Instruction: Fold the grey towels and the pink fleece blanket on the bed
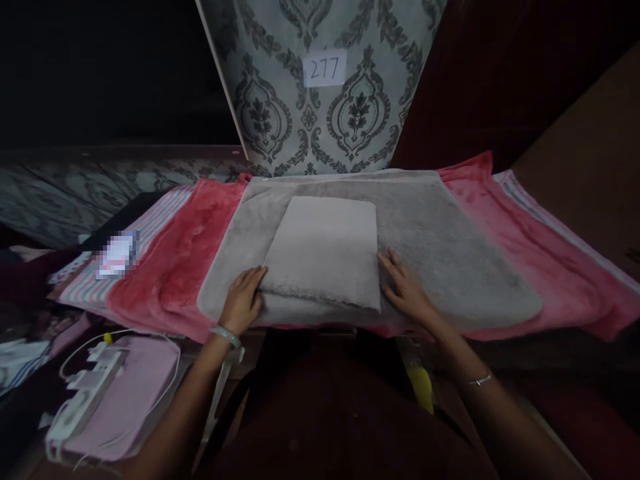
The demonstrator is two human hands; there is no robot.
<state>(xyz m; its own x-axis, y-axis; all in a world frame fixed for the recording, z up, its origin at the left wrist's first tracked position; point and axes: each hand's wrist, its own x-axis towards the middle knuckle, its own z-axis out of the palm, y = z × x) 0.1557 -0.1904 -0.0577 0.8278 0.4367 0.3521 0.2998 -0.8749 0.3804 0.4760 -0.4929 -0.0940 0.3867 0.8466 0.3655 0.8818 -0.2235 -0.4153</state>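
Observation:
A light grey plush piece of fabric (325,250), roughly square, lies flat on a larger grey plush mat (450,267). At its front left corner rests my left hand (243,299), fingers stretched out, the fingertips at the fabric's edge. My right hand (406,288) lies on the mat with its fingers spread, the tips beside the fabric's right edge. Neither hand grips anything that I can see. Beneath the mat is a red and pink blanket (173,257), which shows on both sides.
Striped cloth (85,291) shows under the blanket's left end. A white power strip (87,393) with a cable rests on a pink pad (133,400) at lower left. A paper marked 277 (325,68) hangs on patterned wallpaper (360,120). A dark screen (110,73) stands at upper left.

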